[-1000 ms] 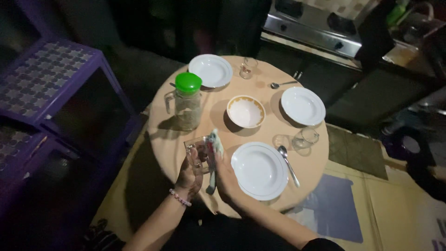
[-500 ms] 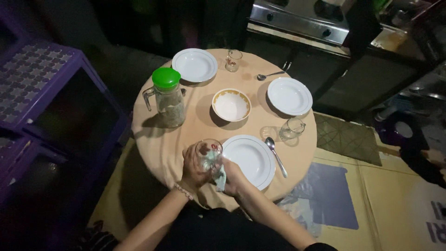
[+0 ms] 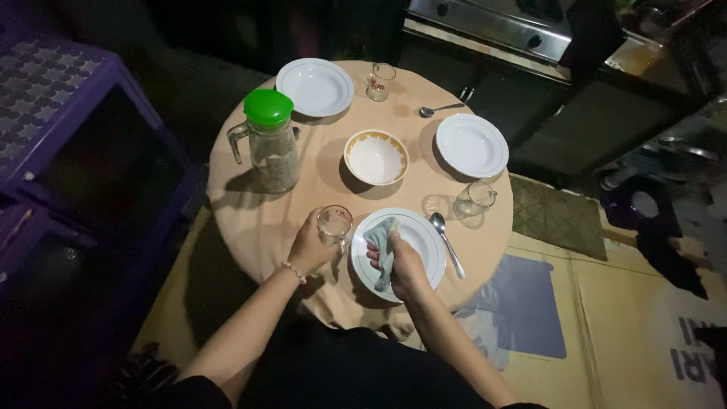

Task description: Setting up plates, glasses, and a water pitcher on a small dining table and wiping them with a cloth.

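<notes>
Dim room, round surface (image 3: 250, 220) under a tan cloth, steel stove (image 3: 492, 26) beyond its far edge, purple plastic rack (image 3: 53, 113) off to the left.

Left hand (image 3: 310, 246) wrapped around a clear drinking glass (image 3: 334, 225), standing upright on the cloth at the near edge. Right hand (image 3: 405, 265) closed on a pale crumpled cloth (image 3: 382, 246), held over the nearest white plate (image 3: 432, 246). Hands apart, glass just left of that plate's rim.

Taking that nearest plate as landmark: spoon (image 3: 445, 242) lying right beside its right rim, bowl end away from the person. Clear glass mug (image 3: 475, 200) up and to the right, near the surface's right edge. White bowl with a gold-patterned rim (image 3: 376, 157) straight beyond, at the centre. Glass jug with green lid (image 3: 269, 140) beyond and to the left, handle turned leftward. Second white plate (image 3: 472, 145) beyond and right, a second spoon (image 3: 439, 110) past it. Third white plate (image 3: 314, 87) at the far side, small glass (image 3: 379, 81) just right of it.

Flattened cardboard (image 3: 628, 303) on the floor to the right of the landmark plate.
</notes>
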